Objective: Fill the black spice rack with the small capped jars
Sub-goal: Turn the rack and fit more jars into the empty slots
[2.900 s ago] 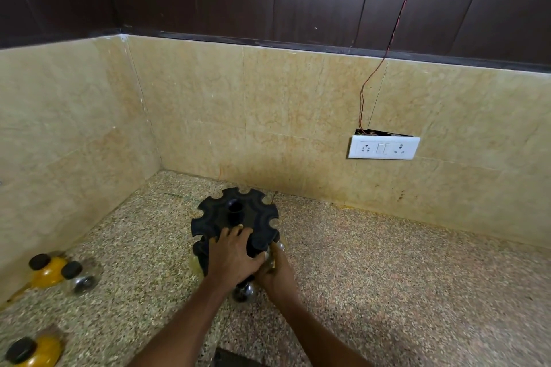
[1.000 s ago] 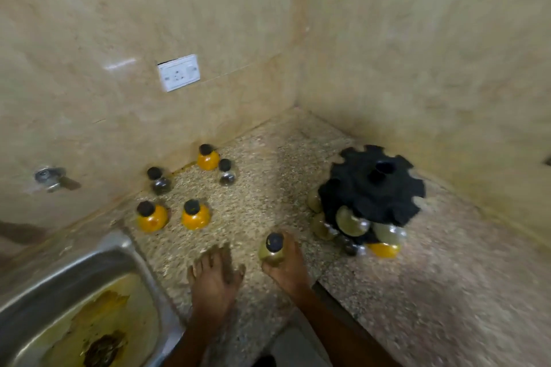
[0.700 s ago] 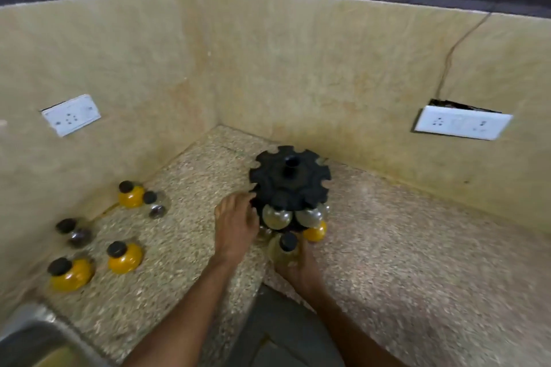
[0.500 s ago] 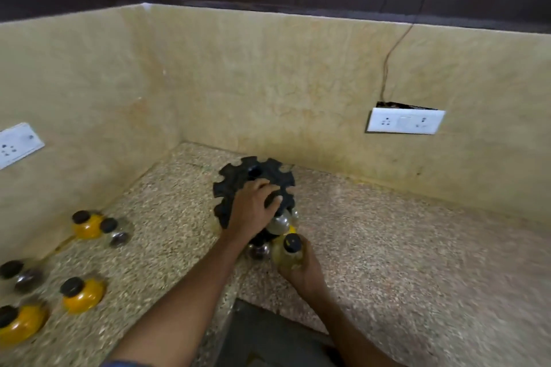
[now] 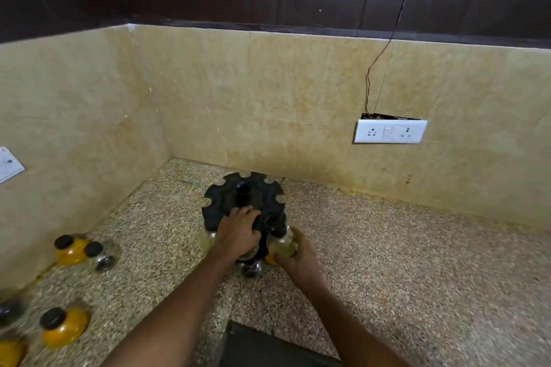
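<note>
Black rack: the spice rack (image 5: 243,202) stands on the speckled counter (image 5: 402,262), near the corner of the tan tiled walls.
Left hand: the left hand (image 5: 238,234) lies on the rack's top disc at its 6 o'clock edge, fingers curled over the rim.
Right hand: the right hand (image 5: 301,259) grips a pale capped jar (image 5: 281,243) at the rack's 5 o'clock side, touching it (whether seated in a slot is unclear).
Loose jars: the yellow jars (image 5: 70,250) sit at 9 o'clock, well apart.
Wall: a white socket plate (image 5: 390,131) is at 2 o'clock.
</note>
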